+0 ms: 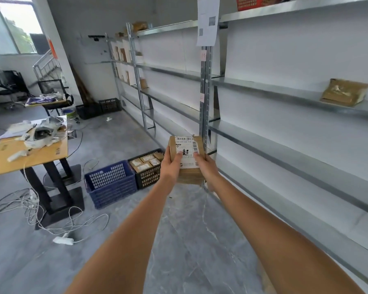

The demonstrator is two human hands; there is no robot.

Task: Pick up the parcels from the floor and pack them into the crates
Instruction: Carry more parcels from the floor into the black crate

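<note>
Brown cardboard parcel with a white shipping label (187, 158), long axis upright, held aloft by both hands' fingers (180, 154); just beyond-left sits the black plastic crate (149, 177), part-filled.

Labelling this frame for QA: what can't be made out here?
- Blue crate: inside hidden by its own near wall, head view.
- Parcel: label print too small to read; lower part covered by left hand and right hand.
- Black crate: right end hidden behind the left hand.
- Red basket: cut off by the top edge.
</note>
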